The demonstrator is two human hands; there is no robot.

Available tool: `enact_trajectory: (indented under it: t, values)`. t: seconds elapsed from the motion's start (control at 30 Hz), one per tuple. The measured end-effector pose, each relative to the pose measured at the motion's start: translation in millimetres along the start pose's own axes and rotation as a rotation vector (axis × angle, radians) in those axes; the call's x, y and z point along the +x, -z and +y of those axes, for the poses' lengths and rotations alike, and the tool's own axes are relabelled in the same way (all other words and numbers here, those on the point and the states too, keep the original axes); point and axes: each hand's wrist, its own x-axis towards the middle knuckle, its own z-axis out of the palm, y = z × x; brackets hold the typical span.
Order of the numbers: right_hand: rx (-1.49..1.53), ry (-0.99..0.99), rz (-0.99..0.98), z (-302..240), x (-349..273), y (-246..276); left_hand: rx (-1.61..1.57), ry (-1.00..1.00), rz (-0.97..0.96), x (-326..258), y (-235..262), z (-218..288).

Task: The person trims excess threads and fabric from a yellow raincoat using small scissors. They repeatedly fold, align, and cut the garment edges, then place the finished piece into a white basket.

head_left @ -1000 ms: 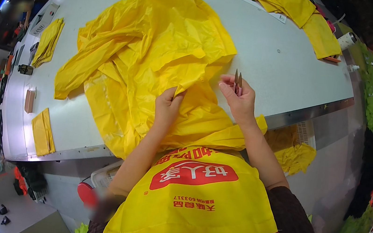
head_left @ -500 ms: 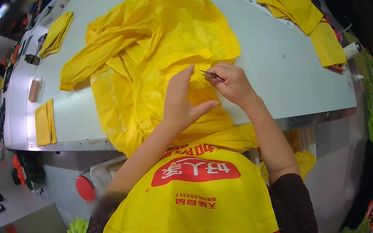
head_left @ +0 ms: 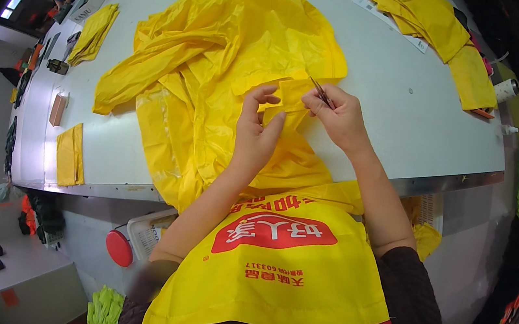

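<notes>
Sprawling across the table (head_left: 401,128), over its near edge: yellow fabric (head_left: 219,71), likely light, limp, slick; best pinched at a folded edge. Left hand (head_left: 257,129) half-curled, open above it; contact unclear from here. Right hand (head_left: 342,119) grips small dark snips (head_left: 321,93).

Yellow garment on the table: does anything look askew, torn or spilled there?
No spill or obvious tear shows. The yellow garment lies crumpled, overhanging the near edge of the table, untidy compared with the folded yellow piece at left; creases could hide damage.
</notes>
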Motion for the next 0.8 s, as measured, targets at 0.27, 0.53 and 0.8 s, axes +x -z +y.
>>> enact_trajectory:
  t: [0.27,0.53,0.8]
  values:
    - [-0.080,0.142,-0.006,0,6,-4,0.242,-0.103,-0.048,7,2,-15]
    - [-0.154,-0.054,-0.043,13,-2,7,-0.072,0.253,-0.032,4,8,-22]
    - [-0.289,-0.041,-0.285,24,-21,7,0.019,0.261,0.044,-5,15,-31]
